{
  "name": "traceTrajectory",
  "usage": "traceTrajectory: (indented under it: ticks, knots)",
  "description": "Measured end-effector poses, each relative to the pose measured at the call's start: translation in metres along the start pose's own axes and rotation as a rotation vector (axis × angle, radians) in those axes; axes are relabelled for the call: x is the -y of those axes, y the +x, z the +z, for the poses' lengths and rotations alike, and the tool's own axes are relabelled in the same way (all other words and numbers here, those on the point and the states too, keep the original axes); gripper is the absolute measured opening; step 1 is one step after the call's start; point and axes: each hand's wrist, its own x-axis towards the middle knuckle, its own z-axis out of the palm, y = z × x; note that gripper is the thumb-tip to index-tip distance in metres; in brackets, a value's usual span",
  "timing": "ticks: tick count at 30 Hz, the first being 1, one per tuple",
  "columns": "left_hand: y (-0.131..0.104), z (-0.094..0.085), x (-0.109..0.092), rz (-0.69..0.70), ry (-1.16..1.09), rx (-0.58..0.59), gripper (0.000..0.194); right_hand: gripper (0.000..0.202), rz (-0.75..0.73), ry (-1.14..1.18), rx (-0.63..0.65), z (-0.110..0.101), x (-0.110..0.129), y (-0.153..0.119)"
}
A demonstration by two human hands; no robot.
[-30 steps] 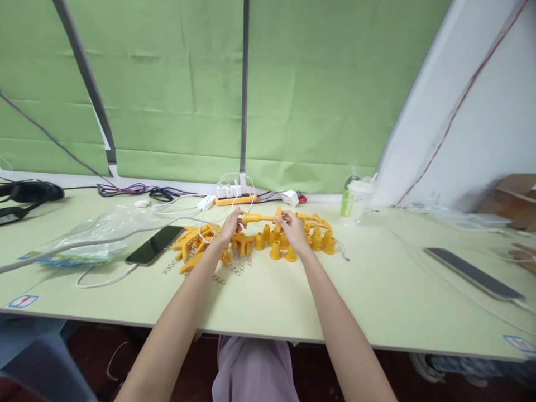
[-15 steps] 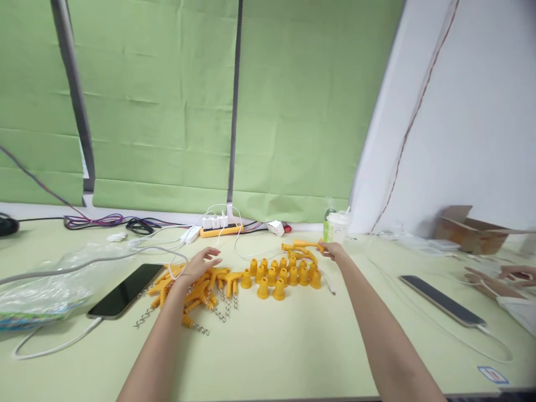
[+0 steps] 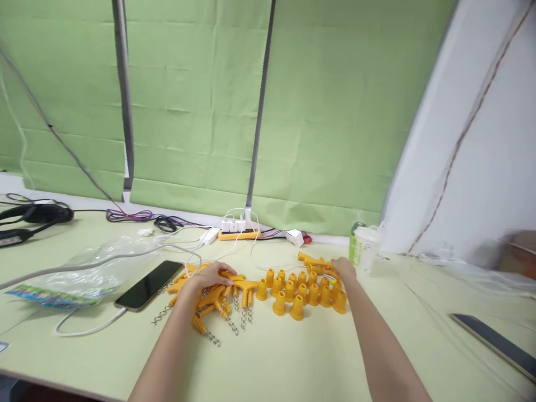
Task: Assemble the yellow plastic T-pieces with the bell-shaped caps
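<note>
My left hand (image 3: 218, 274) is over the pile of yellow corkscrews (image 3: 213, 298), its fingers closed around a yellow handle in the pile. Metal spirals stick out of the pile toward the table's front. To the right, several yellow cone-shaped caps (image 3: 297, 307) stand upright in rows. Behind them lie a few yellow pieces (image 3: 314, 262), partly stacked. My right hand (image 3: 343, 268) is at the right end of these pieces, its fingers mostly hidden behind the hand, so its grip is unclear.
A black phone (image 3: 148, 286) and a clear plastic bag (image 3: 92, 268) lie at left, headphones (image 3: 36, 215) farther back. A yellow power strip (image 3: 239, 235) sits by the green curtain. A white cup (image 3: 368, 248) stands behind my right hand; another phone (image 3: 496, 341) lies at right.
The view has turned left. My left hand has lowered onto the corkscrews and closed on one. My right hand has come down by the yellow pieces; the piece it held no longer shows between its fingers.
</note>
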Motion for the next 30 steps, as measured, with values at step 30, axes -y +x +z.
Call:
traceTrajectory:
  ticks: [30]
  knots:
    - [0.011,0.083,-0.093,0.461,-0.591,-0.179,0.064,0.034,-0.529,0.993,0.599,0.027,0.063,-0.19]
